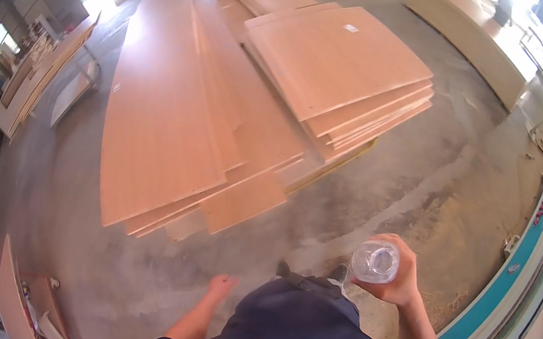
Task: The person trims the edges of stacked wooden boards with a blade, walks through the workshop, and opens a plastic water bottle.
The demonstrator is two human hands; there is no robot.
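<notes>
My right hand [403, 269] is wrapped round a clear plastic bottle [376, 262], held up in front of my right side with one round end facing me. My left hand [222, 286] hangs low at my left side, away from the boards. Its fingers are curled together; whatever may be inside them is too small to make out. Beyond my hands, long wood-coloured panels [160, 99] lie in a fanned, uneven pile. Beside them rests a stack of shorter panels [349, 60]. Neither hand touches the panels.
Along my right runs a long machine [502, 283] with a teal and white side and red buttons. A large board stack [465, 40] stands at the far right. Boards [48, 76] lean at the left, and another panel [14, 291] stands at the lower left.
</notes>
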